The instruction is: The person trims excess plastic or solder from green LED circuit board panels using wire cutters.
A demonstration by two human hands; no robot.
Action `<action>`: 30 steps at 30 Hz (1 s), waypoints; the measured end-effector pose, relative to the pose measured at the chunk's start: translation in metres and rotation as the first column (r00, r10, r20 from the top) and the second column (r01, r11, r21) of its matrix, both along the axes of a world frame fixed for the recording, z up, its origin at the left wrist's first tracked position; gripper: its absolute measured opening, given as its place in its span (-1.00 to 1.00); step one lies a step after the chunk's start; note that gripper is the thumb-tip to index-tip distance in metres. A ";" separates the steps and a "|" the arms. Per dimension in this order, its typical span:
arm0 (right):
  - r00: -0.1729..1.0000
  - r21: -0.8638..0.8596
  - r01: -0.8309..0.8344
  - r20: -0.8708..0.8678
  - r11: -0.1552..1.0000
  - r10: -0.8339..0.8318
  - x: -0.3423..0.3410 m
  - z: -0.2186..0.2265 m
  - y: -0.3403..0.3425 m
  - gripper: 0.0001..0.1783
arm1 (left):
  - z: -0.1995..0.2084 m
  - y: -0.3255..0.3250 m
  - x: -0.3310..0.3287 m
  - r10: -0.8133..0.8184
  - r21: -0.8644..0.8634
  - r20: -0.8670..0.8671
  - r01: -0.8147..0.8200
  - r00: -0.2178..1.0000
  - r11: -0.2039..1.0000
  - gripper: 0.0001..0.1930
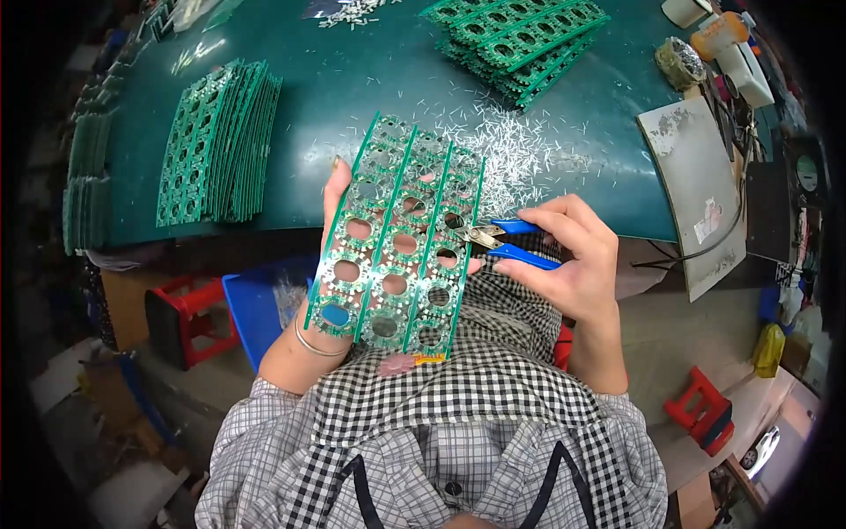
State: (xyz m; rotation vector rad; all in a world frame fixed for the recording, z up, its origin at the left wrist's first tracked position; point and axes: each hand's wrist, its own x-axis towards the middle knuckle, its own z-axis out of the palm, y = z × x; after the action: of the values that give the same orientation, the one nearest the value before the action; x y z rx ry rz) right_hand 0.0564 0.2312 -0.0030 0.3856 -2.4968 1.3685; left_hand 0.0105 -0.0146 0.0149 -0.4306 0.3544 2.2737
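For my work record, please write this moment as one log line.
left hand: holds green board | right hand: holds blue-handled cutters, tips at board's right side | table: white clippings, stacked boards

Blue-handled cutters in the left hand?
No, the right hand holds the blue-handled cutters, while the left hand holds the green circuit-board panel.

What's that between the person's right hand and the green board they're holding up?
A pair of blue-handled cutters. In the head view, the right hand holds them with their metal end toward the green board.
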 end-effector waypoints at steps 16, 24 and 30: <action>0.999 -0.020 -0.052 0.004 0.998 0.052 -0.002 0.001 -0.003 -0.41 | 0.001 0.000 -0.006 -0.114 -0.110 -0.054 0.107 0.992 0.988 0.02; 0.987 0.031 -0.011 0.162 0.999 0.006 0.004 0.003 -0.001 -0.45 | 0.001 0.000 -0.006 -0.102 -0.128 -0.069 0.092 0.992 0.987 0.04; 0.996 -0.072 -0.033 0.083 0.997 0.039 0.002 0.003 0.003 -0.41 | 0.006 0.000 -0.009 -0.053 -0.094 -0.064 0.047 0.997 0.994 0.06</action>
State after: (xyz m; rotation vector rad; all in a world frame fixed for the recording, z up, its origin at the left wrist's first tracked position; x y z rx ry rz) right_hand 0.0588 0.2345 0.0000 0.3666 -2.5112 1.5127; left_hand 0.0011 -0.0151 0.0212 -0.3900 0.5009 2.2325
